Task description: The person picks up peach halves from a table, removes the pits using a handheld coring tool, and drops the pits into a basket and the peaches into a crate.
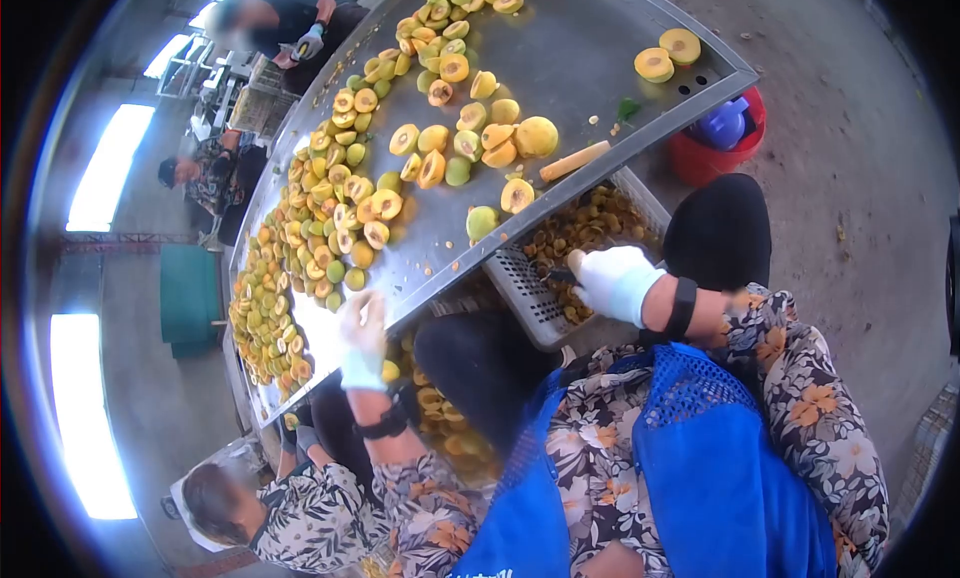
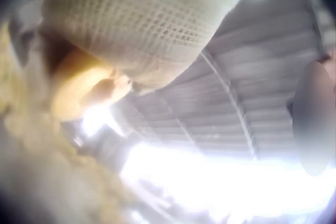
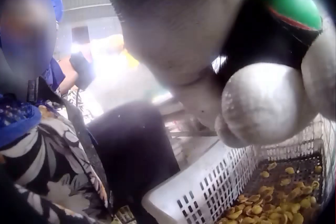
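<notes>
My gloved left hand (image 1: 362, 343) is at the near edge of the metal table, beside the heap of halved yellow stone fruit (image 1: 345, 208). In the left wrist view, its curled fingers hold a stone fruit half (image 2: 86, 90) with the hollow of its pit showing. My gloved right hand (image 1: 617, 283) hovers above a white perforated crate (image 1: 535, 296). It grips a tool with a black and green handle (image 3: 296, 6); the tool's working end is hidden. Inside the crate lie many small brownish-yellow pieces (image 3: 278, 205).
The sloping metal table (image 1: 580, 83) has a raised rim along my side, with a wooden stick (image 1: 575, 162) near it. A red bucket (image 1: 715, 158) stands by the table's right corner. Another person (image 1: 310, 513) sits close on my left; two more are farther off.
</notes>
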Demonstrator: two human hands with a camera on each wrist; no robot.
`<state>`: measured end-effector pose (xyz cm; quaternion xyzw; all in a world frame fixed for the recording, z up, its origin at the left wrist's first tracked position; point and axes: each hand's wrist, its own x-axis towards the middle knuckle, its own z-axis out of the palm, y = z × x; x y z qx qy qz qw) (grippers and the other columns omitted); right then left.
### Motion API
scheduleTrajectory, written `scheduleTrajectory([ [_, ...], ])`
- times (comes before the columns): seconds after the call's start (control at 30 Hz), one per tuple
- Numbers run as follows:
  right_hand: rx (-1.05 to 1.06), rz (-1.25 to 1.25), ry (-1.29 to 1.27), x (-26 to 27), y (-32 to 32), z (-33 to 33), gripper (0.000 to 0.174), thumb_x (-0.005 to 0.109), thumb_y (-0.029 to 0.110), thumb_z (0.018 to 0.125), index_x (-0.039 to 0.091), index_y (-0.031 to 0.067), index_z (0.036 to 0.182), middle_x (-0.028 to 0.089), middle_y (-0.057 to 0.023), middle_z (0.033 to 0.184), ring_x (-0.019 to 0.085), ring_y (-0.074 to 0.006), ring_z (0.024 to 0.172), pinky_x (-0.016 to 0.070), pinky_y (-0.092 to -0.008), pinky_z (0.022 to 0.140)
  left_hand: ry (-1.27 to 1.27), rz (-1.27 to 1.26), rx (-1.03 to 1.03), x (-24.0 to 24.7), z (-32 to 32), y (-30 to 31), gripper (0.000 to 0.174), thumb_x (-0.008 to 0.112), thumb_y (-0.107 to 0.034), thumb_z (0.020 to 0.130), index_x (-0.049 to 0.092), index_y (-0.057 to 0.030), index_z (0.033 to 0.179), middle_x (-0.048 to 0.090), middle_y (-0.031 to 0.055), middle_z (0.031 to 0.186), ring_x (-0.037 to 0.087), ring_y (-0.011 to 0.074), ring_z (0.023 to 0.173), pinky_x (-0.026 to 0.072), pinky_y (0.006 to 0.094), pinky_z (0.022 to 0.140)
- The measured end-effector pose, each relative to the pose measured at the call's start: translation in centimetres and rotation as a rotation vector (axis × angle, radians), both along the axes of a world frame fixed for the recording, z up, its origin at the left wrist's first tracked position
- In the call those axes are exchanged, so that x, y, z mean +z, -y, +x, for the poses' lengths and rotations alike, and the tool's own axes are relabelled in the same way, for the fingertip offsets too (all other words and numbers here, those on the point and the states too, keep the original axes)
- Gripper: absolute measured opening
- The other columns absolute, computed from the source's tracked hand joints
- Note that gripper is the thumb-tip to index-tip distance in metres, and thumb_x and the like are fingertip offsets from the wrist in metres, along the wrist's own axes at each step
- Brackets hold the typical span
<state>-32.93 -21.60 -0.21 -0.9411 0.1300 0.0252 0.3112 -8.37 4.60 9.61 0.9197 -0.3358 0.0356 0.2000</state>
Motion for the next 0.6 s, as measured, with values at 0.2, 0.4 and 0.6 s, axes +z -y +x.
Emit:
scheduleTrajectory([
  [0.2, 0.05, 0.08, 0.002, 0.1, -1.5, -0.6, 0.017, 0.057, 0.019, 0.085, 0.059, 0.0045, 0.094, 0.068, -0.0172, 0.079, 0.068, -0.0372, 0.074, 0.0535, -0.0471, 0.065, -0.367, 0.291, -0.016, -3.8, -0.5, 15.1, 0.055, 0.071, -0.047, 0.082, 0.061, -0.0047, 0.116, 0.069, 0.017, 0.104, 0.068, 0.0249, 0.09, 0.0516, 0.0326, 0.08],
  [0.4, -0.009, 0.107, 0.017, -0.4, -1.2, -0.8, 0.02, 0.06, 0.023, 0.086, 0.058, 0.0053, 0.096, 0.067, -0.0166, 0.079, 0.067, -0.037, 0.074, 0.0533, -0.046, 0.065, -0.103, 0.508, -0.187, -10.6, 3.3, 16.6, 0.049, 0.068, -0.037, 0.082, 0.058, -0.0045, 0.117, 0.066, 0.0171, 0.103, 0.068, 0.0227, 0.082, 0.0553, 0.036, 0.077],
  [0.6, -0.145, 0.247, 0.373, 1.7, -1.6, 1.6, 0.023, 0.061, 0.026, 0.088, 0.056, 0.0045, 0.094, 0.066, -0.0165, 0.074, 0.065, -0.0374, 0.068, 0.0527, -0.0449, 0.062, -1.634, -1.033, -0.196, -4.1, -1.4, 12.1, 0.047, 0.052, -0.029, 0.09, 0.051, 0.0003, 0.127, 0.059, 0.0226, 0.118, 0.065, 0.0348, 0.089, 0.0559, 0.044, 0.078],
])
